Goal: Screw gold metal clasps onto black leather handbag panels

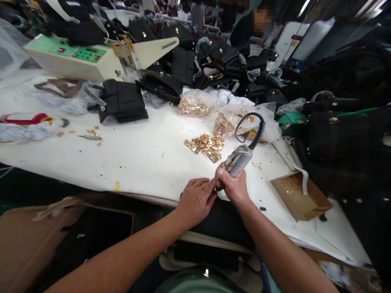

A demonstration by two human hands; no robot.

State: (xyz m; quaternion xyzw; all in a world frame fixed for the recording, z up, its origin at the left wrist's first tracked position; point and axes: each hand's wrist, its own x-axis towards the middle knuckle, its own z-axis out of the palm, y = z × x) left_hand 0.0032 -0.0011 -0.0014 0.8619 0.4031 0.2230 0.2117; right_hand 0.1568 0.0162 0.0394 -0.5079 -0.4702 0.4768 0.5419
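Note:
My right hand [233,185] is wrapped round a grey electric screwdriver [240,158] with a coiled black cord, its lower end pointing down at a small gold fitting [216,190]. Beside it, my left hand [195,200] lies on a black bag [226,221] at the table's front edge, fingertips close together by the fitting. What those fingertips pinch, if anything, is hidden. A pile of gold metal plates [209,146] sits on the white table [146,150] just beyond my hands.
Clear bags of gold parts [195,103] stand behind the pile. A cardboard tray of small screws [290,191] is at right. Black bags [122,99] and a green-topped machine [73,57] are at back left. An open carton [30,244] stands lower left; a person [244,28] is beyond.

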